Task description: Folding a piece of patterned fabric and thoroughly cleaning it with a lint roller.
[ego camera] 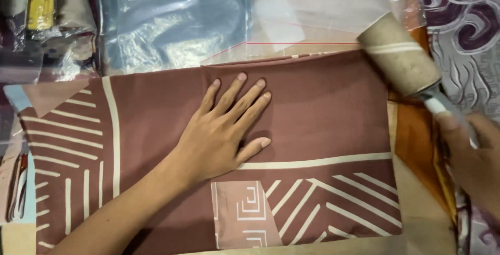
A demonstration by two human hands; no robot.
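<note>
Folded brown cloth [312, 130] with cream stripes lies flat across the middle of the work surface, filling most of the view. Just beyond its far edge sit clear plastic bags [177, 20], one with blue fabric showing through. An orange fabric [416, 145] peeks out under the cloth's right edge, and a purple swirl-patterned cloth [463, 31] lies farther right. Top left, a stack of bagged textiles [41, 10]. Left hand [224, 130] presses palm down on the brown cloth, fingers spread and flat, gripping nothing. Right hand [474, 156], blurred, is closed around the handle of a lint roller [401, 57], whose roll hangs over the cloth's upper right corner.
</note>
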